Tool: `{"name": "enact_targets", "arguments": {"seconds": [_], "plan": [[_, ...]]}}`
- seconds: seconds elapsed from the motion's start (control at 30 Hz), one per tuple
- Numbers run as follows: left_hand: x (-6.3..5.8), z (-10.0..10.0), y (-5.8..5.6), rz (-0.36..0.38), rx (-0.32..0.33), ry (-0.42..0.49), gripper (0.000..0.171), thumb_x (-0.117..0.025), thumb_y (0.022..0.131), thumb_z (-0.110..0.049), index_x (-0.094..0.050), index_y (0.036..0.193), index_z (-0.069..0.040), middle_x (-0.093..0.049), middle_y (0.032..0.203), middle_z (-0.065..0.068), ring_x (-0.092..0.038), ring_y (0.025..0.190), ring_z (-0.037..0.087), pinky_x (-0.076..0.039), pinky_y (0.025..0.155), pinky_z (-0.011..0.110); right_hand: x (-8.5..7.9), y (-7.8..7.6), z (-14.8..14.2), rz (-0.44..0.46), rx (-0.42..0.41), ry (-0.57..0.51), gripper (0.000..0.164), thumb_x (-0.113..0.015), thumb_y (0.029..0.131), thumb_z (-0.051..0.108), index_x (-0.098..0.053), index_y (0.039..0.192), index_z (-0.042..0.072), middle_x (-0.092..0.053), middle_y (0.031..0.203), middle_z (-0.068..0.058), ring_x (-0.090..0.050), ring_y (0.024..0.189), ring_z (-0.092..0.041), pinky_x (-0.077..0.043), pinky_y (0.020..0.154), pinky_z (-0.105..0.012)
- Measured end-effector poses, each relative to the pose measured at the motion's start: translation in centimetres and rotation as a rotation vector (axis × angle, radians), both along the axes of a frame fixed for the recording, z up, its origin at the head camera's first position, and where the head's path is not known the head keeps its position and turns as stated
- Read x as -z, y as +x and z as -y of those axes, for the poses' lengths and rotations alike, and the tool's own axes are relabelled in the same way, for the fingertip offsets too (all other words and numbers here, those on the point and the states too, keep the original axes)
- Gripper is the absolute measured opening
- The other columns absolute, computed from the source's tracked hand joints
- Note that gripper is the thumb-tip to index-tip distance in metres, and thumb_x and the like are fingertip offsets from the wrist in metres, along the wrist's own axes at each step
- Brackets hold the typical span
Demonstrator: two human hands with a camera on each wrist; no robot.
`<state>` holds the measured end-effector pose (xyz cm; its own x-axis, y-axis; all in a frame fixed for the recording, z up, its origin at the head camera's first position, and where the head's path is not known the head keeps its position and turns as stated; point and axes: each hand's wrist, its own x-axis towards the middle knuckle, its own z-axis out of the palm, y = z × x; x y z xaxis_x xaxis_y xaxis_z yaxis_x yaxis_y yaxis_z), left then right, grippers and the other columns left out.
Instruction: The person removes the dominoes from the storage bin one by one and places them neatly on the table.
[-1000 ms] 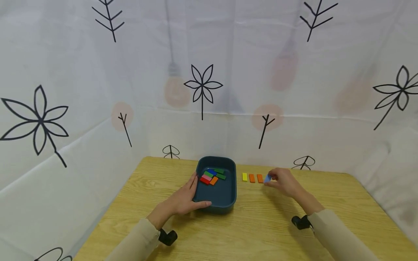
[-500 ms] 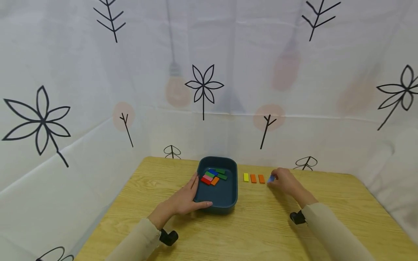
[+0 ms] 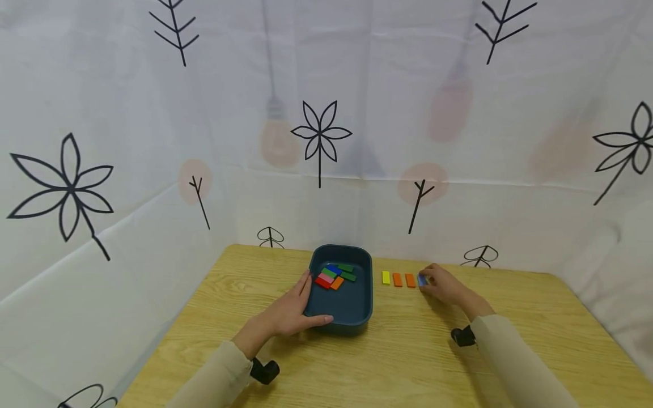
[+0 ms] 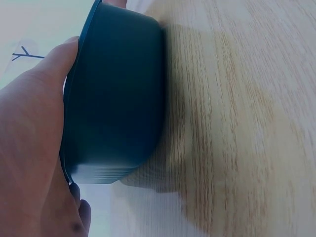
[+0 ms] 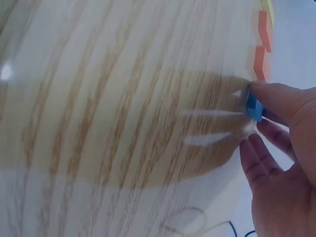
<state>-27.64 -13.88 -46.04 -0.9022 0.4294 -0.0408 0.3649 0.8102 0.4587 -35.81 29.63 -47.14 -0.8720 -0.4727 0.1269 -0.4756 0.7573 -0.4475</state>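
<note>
Head: L hand (image 3: 287, 311), fingers straight & spread, touching tray (image 3: 347, 309) on bench (image 3: 388, 362); R hand (image 3: 445, 284) at blue tile (image 3: 422, 280), beside orange tiles (image 3: 410, 280). L wrist: thumb at tray rim. R wrist: fingers nearly closed, pinching blue tile.

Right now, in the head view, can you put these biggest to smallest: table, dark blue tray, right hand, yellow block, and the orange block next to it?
1. Table
2. Dark blue tray
3. Right hand
4. Yellow block and orange block: they look too alike to rank.
</note>
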Motion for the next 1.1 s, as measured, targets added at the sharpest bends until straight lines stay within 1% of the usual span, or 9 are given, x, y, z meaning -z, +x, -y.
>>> {"name": "enact_targets", "arguments": {"seconds": [0.13, 0.27, 0.33, 0.4, 0.57, 0.67, 0.8, 0.93, 1.1], "plan": [[0.0, 0.0, 0.0, -0.002, 0.003, -0.001, 0.120, -0.052, 0.086, -0.084, -0.005, 0.165, -0.007, 0.003, 0.173, 0.004, -0.021, 0.155, 0.032, -0.032, 0.119, 0.051, 0.0, 0.2, 0.0, -0.009, -0.008, 0.005, 0.042, -0.067, 0.097, 0.002, -0.055, 0.130, -0.021, -0.053, 0.122, -0.033, -0.059, 0.101, -0.042, -0.054, 0.083, -0.053], [0.0, 0.0, 0.0, 0.001, 0.005, 0.000, 0.120, -0.052, 0.086, -0.084, -0.005, 0.165, -0.007, 0.004, 0.173, 0.004, -0.021, 0.155, 0.032, -0.031, 0.120, 0.051, 0.0, 0.5, 0.0, -0.024, 0.016, 0.013, 0.048, -0.067, 0.097, 0.004, -0.051, 0.134, -0.022, -0.052, 0.124, -0.034, -0.061, 0.098, -0.039, -0.054, 0.081, -0.053], [-0.1, 0.0, 0.1, 0.005, 0.005, 0.003, 0.120, -0.053, 0.086, -0.084, -0.005, 0.165, -0.007, 0.004, 0.173, 0.005, -0.020, 0.155, 0.032, -0.031, 0.120, 0.051, -0.1, 0.7, -0.1, -0.027, 0.031, 0.023, 0.051, -0.067, 0.098, 0.007, -0.048, 0.136, -0.022, -0.051, 0.125, -0.035, -0.061, 0.098, -0.041, -0.054, 0.082, -0.054], [-0.1, 0.0, 0.2, 0.008, 0.004, 0.007, 0.121, -0.053, 0.086, -0.084, -0.005, 0.165, -0.007, 0.004, 0.173, 0.005, -0.020, 0.155, 0.032, -0.031, 0.120, 0.052, -0.4, 1.0, -0.1, -0.023, 0.051, 0.026, 0.053, -0.067, 0.099, 0.009, -0.047, 0.138, -0.021, -0.050, 0.127, -0.035, -0.061, 0.102, -0.043, -0.054, 0.086, -0.056], [-0.2, 0.0, 0.2, 0.006, 0.003, 0.010, 0.122, -0.053, 0.085, -0.084, -0.005, 0.165, -0.006, 0.003, 0.173, 0.006, -0.020, 0.155, 0.032, -0.031, 0.120, 0.052, -1.6, 2.0, 0.0, -0.032, 0.062, 0.017, 0.055, -0.069, 0.098, 0.012, -0.047, 0.137, -0.021, -0.051, 0.126, -0.035, -0.060, 0.106, -0.049, -0.053, 0.088, -0.059], [-0.2, 0.0, 0.2, 0.002, 0.008, 0.007, 0.122, -0.053, 0.085, -0.084, -0.005, 0.165, -0.005, 0.002, 0.173, 0.006, -0.020, 0.155, 0.033, -0.031, 0.120, 0.052, -2.4, 2.7, 0.1, -0.032, 0.051, 0.010, 0.056, -0.069, 0.098, 0.012, -0.047, 0.137, -0.021, -0.051, 0.126, -0.036, -0.059, 0.107, -0.050, -0.053, 0.087, -0.058], [-0.3, -0.1, 0.2, 0.006, 0.011, 0.000, 0.122, -0.053, 0.085, -0.084, -0.006, 0.165, -0.005, 0.002, 0.173, 0.007, -0.019, 0.155, 0.033, -0.030, 0.120, 0.052, -3.3, 3.5, 0.5, -0.047, 0.043, 0.008, 0.053, -0.069, 0.098, 0.011, -0.049, 0.136, -0.020, -0.053, 0.127, -0.035, -0.060, 0.108, -0.049, -0.054, 0.087, -0.057], [-0.4, 0.0, 0.2, 0.014, 0.006, -0.005, 0.121, -0.053, 0.085, -0.084, -0.006, 0.165, -0.006, 0.003, 0.173, 0.006, -0.018, 0.156, 0.032, -0.030, 0.120, 0.052, -4.3, 4.3, 1.3, -0.075, 0.028, -0.008, 0.047, -0.070, 0.098, 0.010, -0.054, 0.132, -0.018, -0.055, 0.124, -0.032, -0.061, 0.106, -0.048, -0.055, 0.086, -0.055], [-0.5, -0.1, 0.2, 0.015, 0.004, -0.005, 0.120, -0.053, 0.086, -0.083, -0.005, 0.165, -0.006, 0.004, 0.173, 0.006, -0.019, 0.156, 0.033, -0.030, 0.120, 0.052, -5.5, 5.3, 3.0, -0.072, 0.003, -0.046, 0.044, -0.070, 0.098, 0.010, -0.056, 0.130, -0.016, -0.057, 0.123, -0.030, -0.061, 0.105, -0.046, -0.056, 0.083, -0.053]]}}
